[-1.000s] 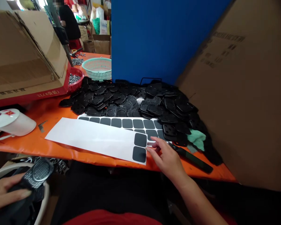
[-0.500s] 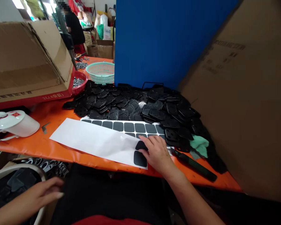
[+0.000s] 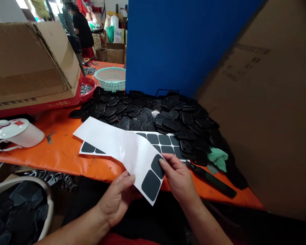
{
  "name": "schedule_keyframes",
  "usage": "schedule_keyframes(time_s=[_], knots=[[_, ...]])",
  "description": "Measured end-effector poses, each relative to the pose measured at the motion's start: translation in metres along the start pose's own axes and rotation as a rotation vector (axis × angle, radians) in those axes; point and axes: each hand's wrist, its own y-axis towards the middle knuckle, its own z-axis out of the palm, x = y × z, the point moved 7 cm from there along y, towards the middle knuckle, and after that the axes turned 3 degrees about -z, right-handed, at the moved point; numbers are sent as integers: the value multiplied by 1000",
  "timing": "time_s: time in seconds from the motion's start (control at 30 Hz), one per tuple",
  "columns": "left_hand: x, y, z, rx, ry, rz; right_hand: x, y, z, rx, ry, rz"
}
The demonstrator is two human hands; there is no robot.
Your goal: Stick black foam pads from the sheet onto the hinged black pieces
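A white sticker sheet [image 3: 117,143] with two dark rounded-square stickers [image 3: 151,185] at its near right end is lifted off the table and bends between my hands. My left hand [image 3: 118,195] pinches its near edge, thumb on top and fingers underneath. At the right end, my right hand [image 3: 177,173] grips the sheet's edge with the thumb on the upper dark sticker. Beneath lies another sheet of dark stickers [image 3: 164,139], partly covered by the lifted one. Behind it a heap of black plastic pieces [image 3: 140,109] spreads over the table.
A black-handled tool [image 3: 214,180] and a green cloth [image 3: 217,158] lie at the right. On the left stand a white lidded cup [image 3: 22,134] and a cardboard box [image 3: 28,61]. A tub [image 3: 49,200] of dark pieces is below. Further back are a green basket [image 3: 111,80] and a seated person [image 3: 82,29].
My left hand has come up from the lower left and taken hold of the sheet's near edge. The sheet has risen and turned, its right end tilting toward me.
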Motion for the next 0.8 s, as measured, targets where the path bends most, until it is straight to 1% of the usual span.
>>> schedule_keyframes(time_s=[0.07,0.13,0.17,0.23,0.27,0.3,0.33,0.37,0.4,0.43,0.47,0.5,0.57,0.7,0.8], knots=[[-4,3,1,-29,-38,0,-3,1,-1,0,-95,-30],[-7,7,0,-79,-62,-13,1,2,1,22,-233,-122],[-8,10,-1,-104,-74,-10,8,1,1,9,-326,-218],[-10,14,-3,-151,-86,13,30,-5,2,-46,-525,-491],[-11,16,-4,-173,-86,29,40,-11,5,-42,-602,-625],[-11,18,-5,-191,-87,41,49,-16,10,5,-652,-733],[-12,19,-5,-202,-90,51,54,-21,17,98,-678,-802],[-12,19,-5,-210,-95,60,57,-25,24,217,-688,-838],[-12,19,-5,-216,-99,65,59,-28,32,339,-696,-849],[-12,19,-4,-220,-103,67,59,-31,37,434,-706,-851],[-12,18,-4,-223,-104,65,60,-33,42,496,-720,-854],[-13,18,-3,-222,-103,64,62,-34,45,526,-733,-864],[-13,17,0,-203,-93,61,65,-35,48,524,-746,-911],[-15,17,0,-188,-54,64,70,-41,53,489,-799,-1064],[-17,17,-3,-170,-21,68,71,-42,55,491,-854,-1100]])
